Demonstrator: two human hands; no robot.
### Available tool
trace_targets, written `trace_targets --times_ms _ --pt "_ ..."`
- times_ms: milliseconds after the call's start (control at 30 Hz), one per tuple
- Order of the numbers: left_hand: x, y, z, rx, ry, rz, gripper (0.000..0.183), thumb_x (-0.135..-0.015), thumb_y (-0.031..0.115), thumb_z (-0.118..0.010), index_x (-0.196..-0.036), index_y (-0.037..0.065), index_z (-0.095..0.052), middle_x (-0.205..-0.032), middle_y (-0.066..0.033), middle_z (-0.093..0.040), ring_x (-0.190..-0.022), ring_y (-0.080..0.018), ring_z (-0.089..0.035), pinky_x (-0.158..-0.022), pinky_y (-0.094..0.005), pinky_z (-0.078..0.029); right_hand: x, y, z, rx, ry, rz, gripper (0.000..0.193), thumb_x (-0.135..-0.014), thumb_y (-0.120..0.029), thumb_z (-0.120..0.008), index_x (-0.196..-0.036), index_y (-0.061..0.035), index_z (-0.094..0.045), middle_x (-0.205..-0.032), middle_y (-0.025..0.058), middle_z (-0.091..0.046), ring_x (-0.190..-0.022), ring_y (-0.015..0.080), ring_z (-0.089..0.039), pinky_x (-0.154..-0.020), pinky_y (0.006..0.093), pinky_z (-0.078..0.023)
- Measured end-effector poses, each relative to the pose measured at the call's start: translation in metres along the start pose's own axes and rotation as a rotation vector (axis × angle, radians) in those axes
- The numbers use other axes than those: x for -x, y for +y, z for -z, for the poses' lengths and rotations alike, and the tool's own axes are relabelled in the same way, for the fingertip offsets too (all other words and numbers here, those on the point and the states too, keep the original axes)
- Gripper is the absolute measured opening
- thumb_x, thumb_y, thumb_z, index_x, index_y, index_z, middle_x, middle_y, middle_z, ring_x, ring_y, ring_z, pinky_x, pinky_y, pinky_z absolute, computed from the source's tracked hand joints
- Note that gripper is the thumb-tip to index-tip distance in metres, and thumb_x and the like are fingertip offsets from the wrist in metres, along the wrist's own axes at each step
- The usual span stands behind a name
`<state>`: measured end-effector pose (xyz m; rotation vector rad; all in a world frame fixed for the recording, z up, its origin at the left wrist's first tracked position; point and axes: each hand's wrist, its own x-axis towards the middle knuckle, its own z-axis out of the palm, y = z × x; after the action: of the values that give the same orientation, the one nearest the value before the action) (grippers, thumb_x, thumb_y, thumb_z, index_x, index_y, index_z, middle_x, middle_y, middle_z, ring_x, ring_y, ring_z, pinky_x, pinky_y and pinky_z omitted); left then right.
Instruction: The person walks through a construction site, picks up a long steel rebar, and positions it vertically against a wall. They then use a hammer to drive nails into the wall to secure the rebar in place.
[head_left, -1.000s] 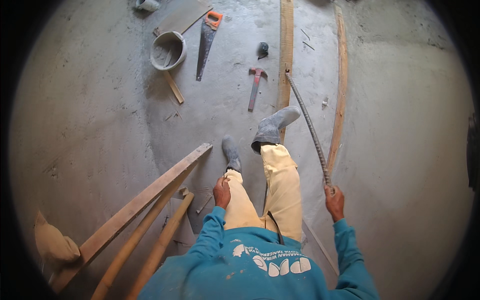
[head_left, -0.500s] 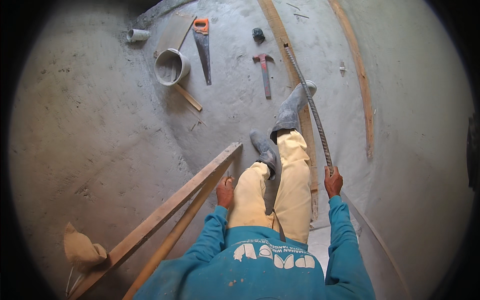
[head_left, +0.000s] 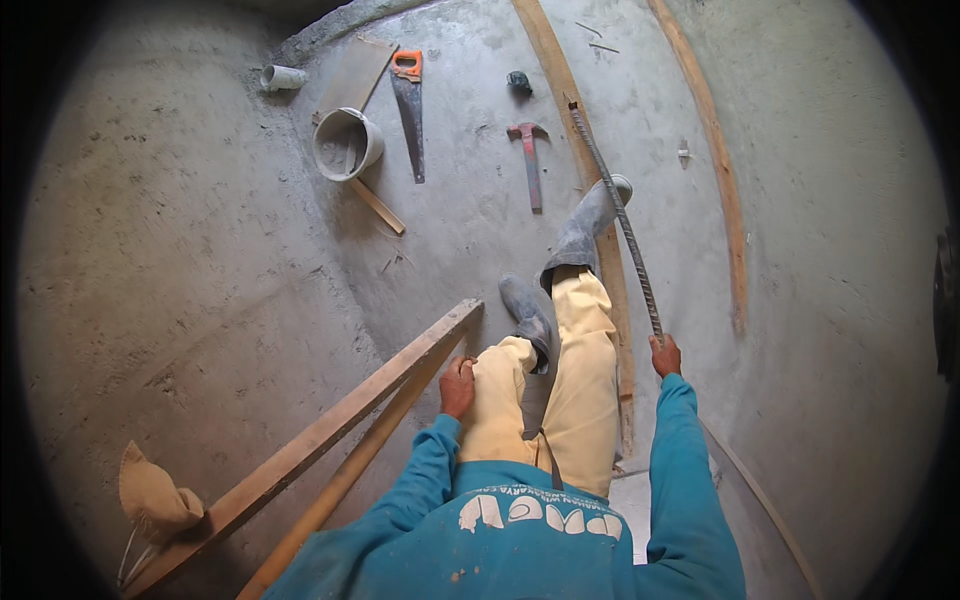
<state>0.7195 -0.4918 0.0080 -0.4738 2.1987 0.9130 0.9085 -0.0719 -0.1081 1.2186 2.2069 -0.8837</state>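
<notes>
Rebar (head_left: 620, 215) — a long ribbed steel rod — is gripped at its near end by the right hand (head_left: 665, 355), fingers wrapped tight around it. Its long axis runs from that hand up and away to the far left, the free tip ending near the far wooden plank (head_left: 560, 90), above the concrete floor (head_left: 200, 250) and crossing over the raised grey boot (head_left: 590, 225). The left hand (head_left: 458, 385) rests against the left thigh of the pale yellow trousers (head_left: 570, 380), fingers curled together; whether it pinches the cloth cannot be told.

A grey bucket (head_left: 345, 145) stands far left, crusted inside with what looks like dried cement — its depth is hard to make out. Beside it lie an orange-handled handsaw (head_left: 410, 100) and a hammer (head_left: 530, 160). Two timber battens (head_left: 320, 450) slant at near left, their lower ends cut off by the frame edge. A tan sack (head_left: 155, 495) sits partly in the dark rim
</notes>
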Motion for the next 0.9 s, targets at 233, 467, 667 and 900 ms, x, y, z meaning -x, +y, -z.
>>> trace_targets --times_ms 233,467,667,900 --pt "0.0 -0.004 -0.001 -0.021 -0.024 -0.025 0.027 -0.092 0.023 -0.048 -0.098 0.004 -0.066 -0.077 -0.0135 -0.064 -0.071 -0.0234 -0.062 -0.071 -0.0359 -0.048 0.046 -0.087 0.074 -0.063 -0.06 0.015 0.036 -0.088 -0.034 -0.064 -0.082 0.0007 -0.06 -0.071 0.0222 -0.061 -0.068 0.0388 -0.062 -0.062 0.0432 -0.047" --pt "-0.02 0.007 -0.019 0.007 -0.035 -0.067 0.028 -0.091 0.022 -0.047 -0.099 0.002 -0.065 -0.084 -0.0166 -0.067 -0.078 -0.0289 -0.065 -0.076 -0.0376 -0.049 0.054 -0.1 0.1 0.024 0.094 0.108 0.036 -0.088 -0.034 -0.063 -0.078 0.0008 -0.059 -0.069 0.0213 -0.06 -0.064 0.0389 -0.06 -0.06 0.0427 -0.046" --pt "-0.046 0.015 -0.032 -0.017 -0.039 0.023 0.029 -0.09 0.022 -0.047 -0.101 0.001 -0.063 -0.091 -0.0196 -0.067 -0.087 -0.0359 -0.064 -0.08 -0.0425 -0.048 0.046 -0.08 0.072 -0.011 0.09 0.087 0.031 -0.09 -0.03 -0.062 -0.08 -0.0002 -0.058 -0.069 0.021 -0.06 -0.066 0.0409 -0.06 -0.059 0.0445 -0.045" --pt "-0.124 0.023 -0.083 -0.211 0.017 -0.1 0.031 -0.091 0.025 -0.05 -0.105 0.001 -0.062 -0.099 -0.0245 -0.065 -0.095 -0.0423 -0.061 -0.083 -0.0455 -0.047 -0.005 -0.015 0.01 0.073 0.126 0.036 0.024 -0.092 -0.025 -0.059 -0.088 -0.0023 -0.055 -0.074 0.0239 -0.061 -0.073 0.0447 -0.061 -0.061 0.0489 -0.045"
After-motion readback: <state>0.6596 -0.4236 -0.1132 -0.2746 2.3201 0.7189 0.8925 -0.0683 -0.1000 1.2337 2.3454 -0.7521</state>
